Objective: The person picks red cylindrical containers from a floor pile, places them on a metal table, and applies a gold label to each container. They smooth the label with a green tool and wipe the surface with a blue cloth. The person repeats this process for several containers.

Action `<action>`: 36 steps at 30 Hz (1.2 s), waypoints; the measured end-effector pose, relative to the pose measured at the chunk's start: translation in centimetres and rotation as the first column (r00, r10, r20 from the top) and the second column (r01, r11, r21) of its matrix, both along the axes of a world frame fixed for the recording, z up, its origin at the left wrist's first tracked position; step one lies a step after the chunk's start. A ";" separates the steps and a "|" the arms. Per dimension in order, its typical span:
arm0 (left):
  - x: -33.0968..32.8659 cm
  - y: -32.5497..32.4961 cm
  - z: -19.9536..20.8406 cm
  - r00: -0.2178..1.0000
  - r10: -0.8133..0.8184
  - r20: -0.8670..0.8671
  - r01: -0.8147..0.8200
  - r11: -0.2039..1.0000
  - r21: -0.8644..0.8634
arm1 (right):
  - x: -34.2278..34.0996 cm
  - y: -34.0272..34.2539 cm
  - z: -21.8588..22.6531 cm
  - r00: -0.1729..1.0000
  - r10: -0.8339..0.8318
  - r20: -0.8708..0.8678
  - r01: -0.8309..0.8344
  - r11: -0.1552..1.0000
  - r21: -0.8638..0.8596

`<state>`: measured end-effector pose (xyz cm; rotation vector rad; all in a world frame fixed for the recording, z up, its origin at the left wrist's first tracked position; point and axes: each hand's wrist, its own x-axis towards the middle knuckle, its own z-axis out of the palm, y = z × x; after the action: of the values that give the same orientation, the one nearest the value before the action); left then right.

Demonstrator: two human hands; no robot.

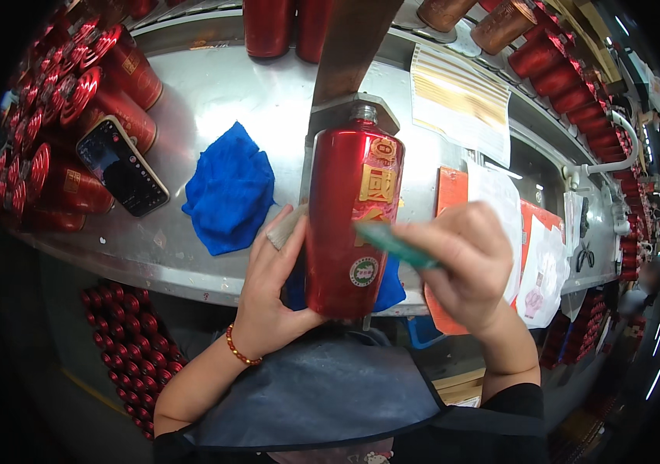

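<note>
A glossy red bottle [334,201] lies face up on the metal bench, its clear threaded neck pointing away from me. Gold lettering decals and a small round white-and-green sticker run down its front. My left hand [272,271] grips the bottle's left side, thumb near the base; one finger wears a greyish wrap. Between the fingers of my right hand [473,267] is a green flat scraper [398,245], blurred, its tip over the lower gold lettering. Blue cloth shows under the bottle, and a crumpled blue cloth [229,193] lies to its left.
A brown upright post [349,54] stands just beyond the bottle's neck. Left are a phone [123,166] and stacked red containers [129,77]. Right lie a gold-striped sheet [460,97], white papers [492,209] over red sheets, and small black scissors [585,257]. More red containers [125,332] sit below the bench.
</note>
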<state>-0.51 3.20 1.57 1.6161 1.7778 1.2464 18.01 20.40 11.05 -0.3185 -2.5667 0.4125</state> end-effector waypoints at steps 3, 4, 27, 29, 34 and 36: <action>0.0 -0.1 -0.1 1.000 0.002 0.005 -0.002 1.000 -0.013 | -0.6 -0.9 -0.2 0.997 0.071 -0.041 -0.073 0.995 -0.066; -0.1 -0.1 -0.2 1.000 0.003 0.006 -0.003 1.000 -0.021 | -0.6 -0.3 -0.3 0.998 0.036 -0.044 -0.038 0.998 -0.057; -0.4 -0.1 -0.2 0.999 -0.008 0.031 0.010 0.999 -0.047 | -5.7 7.0 1.7 0.994 0.097 0.051 -0.062 0.882 -0.468; -0.5 0.0 -0.1 1.000 -0.016 0.026 0.017 0.999 -0.046 | -5.8 7.5 1.6 0.998 0.051 0.048 -0.020 0.865 -0.501; -0.6 -0.1 -0.1 0.999 -0.021 0.024 0.022 0.999 -0.047 | -5.8 6.8 2.0 0.993 0.105 0.050 -0.079 0.925 -0.371; -0.6 -0.1 -0.1 0.999 -0.022 0.029 0.023 0.999 -0.048 | -5.9 7.5 2.1 0.998 0.038 0.043 -0.020 0.935 -0.354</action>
<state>-1.14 3.10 1.44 1.5799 1.7547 1.2011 12.09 27.87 13.11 -0.4227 -2.5380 0.8931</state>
